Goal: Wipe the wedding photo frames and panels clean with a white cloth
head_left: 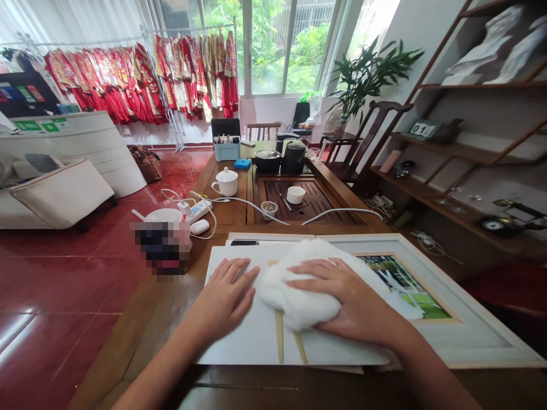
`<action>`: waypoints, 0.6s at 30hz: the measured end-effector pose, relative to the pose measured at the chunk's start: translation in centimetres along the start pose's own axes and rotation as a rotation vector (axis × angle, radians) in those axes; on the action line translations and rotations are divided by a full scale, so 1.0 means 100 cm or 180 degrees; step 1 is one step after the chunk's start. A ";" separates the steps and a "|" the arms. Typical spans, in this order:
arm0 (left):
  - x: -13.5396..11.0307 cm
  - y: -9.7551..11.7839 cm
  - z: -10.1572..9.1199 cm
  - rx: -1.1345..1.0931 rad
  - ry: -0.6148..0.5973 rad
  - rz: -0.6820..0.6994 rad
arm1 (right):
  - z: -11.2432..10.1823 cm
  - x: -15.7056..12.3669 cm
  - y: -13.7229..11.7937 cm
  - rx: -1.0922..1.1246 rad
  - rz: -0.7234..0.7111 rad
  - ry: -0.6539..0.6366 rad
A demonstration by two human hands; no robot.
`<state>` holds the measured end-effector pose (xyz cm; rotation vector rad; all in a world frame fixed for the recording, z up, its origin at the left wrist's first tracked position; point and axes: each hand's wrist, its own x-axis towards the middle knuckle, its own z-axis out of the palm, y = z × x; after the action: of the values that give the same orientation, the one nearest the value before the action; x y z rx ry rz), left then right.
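Observation:
My right hand [342,296] lies flat, fingers spread, on a fluffy white cloth [299,285] that rests on a white-framed picture [461,324]. My left hand [226,296] lies open and flat on the white sheet [248,336] covering the frame's left part, just left of the cloth. Two thin wooden strips [280,341] show beneath the cloth. The colourful photo [405,285] inside the frame is partly uncovered to the right of my right hand.
Beyond the frame the wooden table carries a tea tray [307,199], white teapot [226,182], kettles [293,156], small cup [296,195], power strip with cables [199,209] and a blue pen holder [226,149]. Shelves stand right; red garments hang at the back.

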<state>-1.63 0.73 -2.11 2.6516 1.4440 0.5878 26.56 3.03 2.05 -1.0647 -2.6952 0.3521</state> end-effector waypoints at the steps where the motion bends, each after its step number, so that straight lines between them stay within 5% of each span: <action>1: 0.000 0.000 0.000 -0.0001 0.0015 0.0010 | 0.006 0.003 0.000 -0.0172 0.0099 0.0227; 6: 0.000 0.000 0.000 -0.0005 0.0024 0.0018 | 0.019 0.008 0.001 -0.0584 0.0382 0.0749; 13: 0.000 -0.001 0.002 -0.0007 -0.0015 -0.0037 | -0.015 -0.010 0.002 0.0279 -0.0229 -0.0544; 18: -0.001 -0.001 0.002 -0.0007 -0.0001 -0.0015 | -0.010 -0.008 0.001 0.0210 -0.0195 -0.0393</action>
<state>-1.66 0.74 -2.37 2.6458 1.4484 0.5879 27.44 2.70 2.90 -0.9698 -2.7955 0.5075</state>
